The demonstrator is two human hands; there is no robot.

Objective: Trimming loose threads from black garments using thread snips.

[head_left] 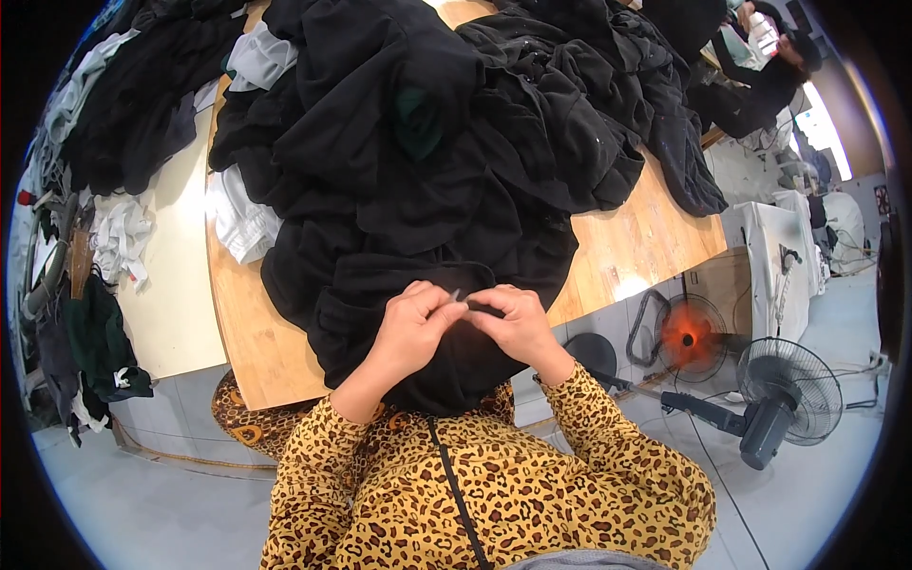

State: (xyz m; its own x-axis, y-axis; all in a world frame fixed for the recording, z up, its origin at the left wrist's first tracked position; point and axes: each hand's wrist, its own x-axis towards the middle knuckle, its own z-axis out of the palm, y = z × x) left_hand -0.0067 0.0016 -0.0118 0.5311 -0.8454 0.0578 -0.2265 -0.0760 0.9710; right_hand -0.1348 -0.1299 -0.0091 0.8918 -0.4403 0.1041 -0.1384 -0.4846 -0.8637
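My left hand (pixel 415 323) and my right hand (pixel 513 321) meet fingertip to fingertip over a black cloth garment (pixel 380 285), which hangs over the table's near edge toward my lap. Thumb and fingers of the right hand pinch a dark fold of it. The left fingers are closed too, with a small grey pointed piece (pixel 457 295) showing at their tips; its kind is too small to tell. Beyond my hands the black cloth rises into a big heap, with a dark green patch (pixel 418 123) showing inside one opening.
The wooden table (pixel 655 237) carries more black garments (pixel 560 104) and white cloth (pixel 242 217). Clothes hang or lie at the left (pixel 123 104). On the right stand a grey fan (pixel 784 399) and a round orange-glowing device (pixel 691 338). Another person's arm (pixel 760 95) shows at the far right.
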